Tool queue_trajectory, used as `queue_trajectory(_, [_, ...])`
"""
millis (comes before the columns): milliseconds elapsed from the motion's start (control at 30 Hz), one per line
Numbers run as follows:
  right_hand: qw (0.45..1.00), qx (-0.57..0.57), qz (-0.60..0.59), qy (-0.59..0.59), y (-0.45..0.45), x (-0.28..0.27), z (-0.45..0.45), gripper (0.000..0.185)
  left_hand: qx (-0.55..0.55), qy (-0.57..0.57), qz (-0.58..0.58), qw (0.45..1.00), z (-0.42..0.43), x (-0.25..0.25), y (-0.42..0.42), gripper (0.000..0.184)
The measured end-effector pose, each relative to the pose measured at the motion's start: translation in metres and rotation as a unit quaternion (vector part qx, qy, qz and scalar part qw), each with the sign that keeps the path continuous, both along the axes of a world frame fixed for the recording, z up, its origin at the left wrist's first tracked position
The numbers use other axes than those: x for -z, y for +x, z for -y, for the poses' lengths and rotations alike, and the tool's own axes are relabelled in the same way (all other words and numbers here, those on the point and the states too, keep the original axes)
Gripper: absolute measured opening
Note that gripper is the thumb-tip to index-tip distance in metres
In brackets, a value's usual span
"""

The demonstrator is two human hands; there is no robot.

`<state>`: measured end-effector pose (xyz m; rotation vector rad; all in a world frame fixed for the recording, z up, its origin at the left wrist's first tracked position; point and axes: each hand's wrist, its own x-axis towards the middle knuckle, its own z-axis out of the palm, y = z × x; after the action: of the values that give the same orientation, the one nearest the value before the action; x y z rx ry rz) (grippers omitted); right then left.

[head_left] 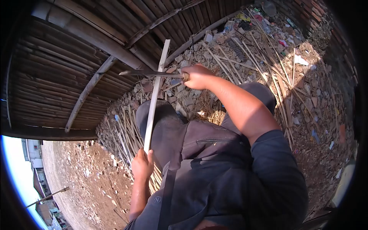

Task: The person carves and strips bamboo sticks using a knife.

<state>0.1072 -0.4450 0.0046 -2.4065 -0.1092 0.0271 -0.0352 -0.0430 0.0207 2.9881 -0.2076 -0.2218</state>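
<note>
My right hand [197, 76] is closed around the short handle of a long-bladed knife [147, 72], its dark blade pointing left. The blade lies across a long pale bamboo strip [155, 100] near the strip's upper end. Lower down, my left hand [142, 164] grips the other end of that strip, thumb up along it. The strip slants upward from the left hand, passing over my left knee. How deep the edge sits in the strip, if at all, I cannot tell.
A bamboo wall [73, 73] stands close ahead and to the left. Split bamboo strips [278, 76] lie on rubble at the right, and more strips [128, 130] lie beside my left leg. Colourful litter [264, 23] is scattered at the back, near a brick wall [306, 11].
</note>
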Motion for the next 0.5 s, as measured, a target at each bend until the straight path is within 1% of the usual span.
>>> queue_trajectory(33, [0.999, -0.020, 0.017, -0.027, 0.000, 0.004, -0.001, 0.032, 0.014, -0.014, 0.033, 0.999, 0.002, 0.000, -0.001, 0.039])
queue_trajectory(67, [0.997, -0.041, 0.034, -0.053, 0.001, 0.007, -0.002, 0.027, 0.010, -0.016, 0.042, 0.999, 0.004, -0.001, 0.000, 0.039])
queue_trajectory(133, [0.992, -0.076, 0.014, -0.097, -0.007, -0.004, -0.015, 0.023, 0.002, -0.024, 0.064, 0.998, 0.007, -0.003, 0.003, 0.037])
queue_trajectory(167, [0.988, -0.093, 0.005, -0.120, -0.010, -0.009, -0.019, 0.022, 0.024, -0.062, 0.112, 0.991, 0.005, 0.003, 0.005, 0.036])
queue_trajectory(267, [0.984, -0.080, -0.008, -0.157, -0.012, -0.010, -0.015, 0.024, 0.023, -0.092, 0.135, 0.986, 0.001, 0.006, 0.007, 0.036])
queue_trajectory(300, [0.983, -0.050, -0.015, -0.175, 0.000, 0.003, -0.005, 0.027, 0.043, -0.090, 0.158, 0.982, -0.006, 0.012, 0.006, 0.035])
queue_trajectory(333, [0.994, 0.049, -0.052, -0.080, 0.002, 0.009, 0.006, 0.030, 0.065, -0.089, 0.183, 0.977, -0.017, 0.019, 0.008, 0.035])
queue_trajectory(367, [0.993, 0.058, -0.041, -0.092, 0.007, 0.017, 0.017, 0.035, 0.089, -0.091, 0.212, 0.969, -0.019, 0.025, 0.013, 0.034])
queue_trajectory(400, [0.992, 0.066, -0.035, -0.101, 0.005, 0.012, 0.018, 0.039, 0.051, -0.127, 0.167, 0.976, -0.013, 0.012, 0.017, 0.030])
queue_trajectory(467, [0.990, 0.060, -0.044, -0.116, -0.002, 0.003, 0.015, 0.038, 0.016, -0.126, 0.118, 0.985, -0.014, 0.003, 0.023, 0.027])
queue_trajectory(500, [0.989, 0.060, -0.048, -0.123, -0.006, -0.011, 0.011, 0.038, 0.040, -0.126, 0.140, 0.981, -0.014, 0.003, 0.024, 0.025])
